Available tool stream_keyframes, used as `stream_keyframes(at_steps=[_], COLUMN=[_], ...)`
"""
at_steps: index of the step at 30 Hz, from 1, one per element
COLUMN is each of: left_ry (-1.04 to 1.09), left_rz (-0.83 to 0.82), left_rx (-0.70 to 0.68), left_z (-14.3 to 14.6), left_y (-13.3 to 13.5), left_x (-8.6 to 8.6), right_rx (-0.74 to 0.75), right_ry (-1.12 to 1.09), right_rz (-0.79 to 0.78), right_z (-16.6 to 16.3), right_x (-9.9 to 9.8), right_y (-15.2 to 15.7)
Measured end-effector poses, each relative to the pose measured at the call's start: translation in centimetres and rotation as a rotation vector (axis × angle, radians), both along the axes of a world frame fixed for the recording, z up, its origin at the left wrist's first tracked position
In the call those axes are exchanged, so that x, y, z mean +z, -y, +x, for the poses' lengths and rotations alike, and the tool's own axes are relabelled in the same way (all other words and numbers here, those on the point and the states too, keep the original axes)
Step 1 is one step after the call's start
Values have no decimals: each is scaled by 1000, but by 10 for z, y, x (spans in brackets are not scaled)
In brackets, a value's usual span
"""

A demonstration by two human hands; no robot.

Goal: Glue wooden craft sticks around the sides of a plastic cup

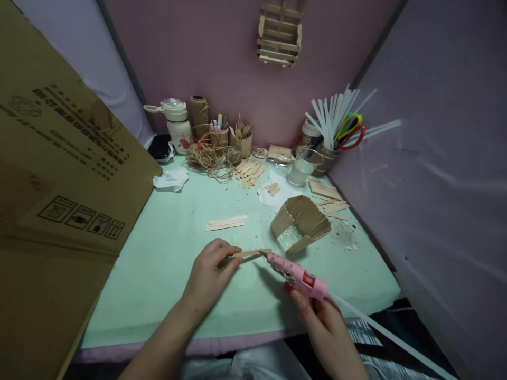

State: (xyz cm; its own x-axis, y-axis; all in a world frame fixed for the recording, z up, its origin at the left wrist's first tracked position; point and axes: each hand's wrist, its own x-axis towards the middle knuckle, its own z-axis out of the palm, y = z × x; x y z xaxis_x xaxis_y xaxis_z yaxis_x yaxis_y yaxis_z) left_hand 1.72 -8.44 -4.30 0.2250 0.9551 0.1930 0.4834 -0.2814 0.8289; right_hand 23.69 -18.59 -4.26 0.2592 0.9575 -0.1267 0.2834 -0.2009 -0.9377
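My left hand [209,272] pinches one end of a wooden craft stick [253,253] that lies on the mint-green table [166,264]. My right hand [322,322] grips a pink glue gun [298,275]; its nozzle touches the stick near its right end. A clear glue rod [380,330] sticks out of the gun's back toward the lower right. Just beyond the gun lies a small house-shaped piece built of craft sticks [301,222], tipped on its side.
Loose craft sticks [225,223] lie mid-table, with more [249,171] near tangled twine [209,155]. At the back stand a white bottle [177,125], a clear cup [303,166] and a jar of glue rods and scissors [336,132]. Cardboard [59,174] walls the left.
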Motion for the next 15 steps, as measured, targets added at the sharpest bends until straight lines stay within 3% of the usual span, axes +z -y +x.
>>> stream_keyframes(at_steps=[15], left_ry=[-30], left_rz=[38], left_rx=[-13], left_z=[-1], left_y=[0], left_x=[-4], right_rx=[4], right_ry=[89], right_rz=[52], right_z=[-16], right_x=[2], right_y=[-8])
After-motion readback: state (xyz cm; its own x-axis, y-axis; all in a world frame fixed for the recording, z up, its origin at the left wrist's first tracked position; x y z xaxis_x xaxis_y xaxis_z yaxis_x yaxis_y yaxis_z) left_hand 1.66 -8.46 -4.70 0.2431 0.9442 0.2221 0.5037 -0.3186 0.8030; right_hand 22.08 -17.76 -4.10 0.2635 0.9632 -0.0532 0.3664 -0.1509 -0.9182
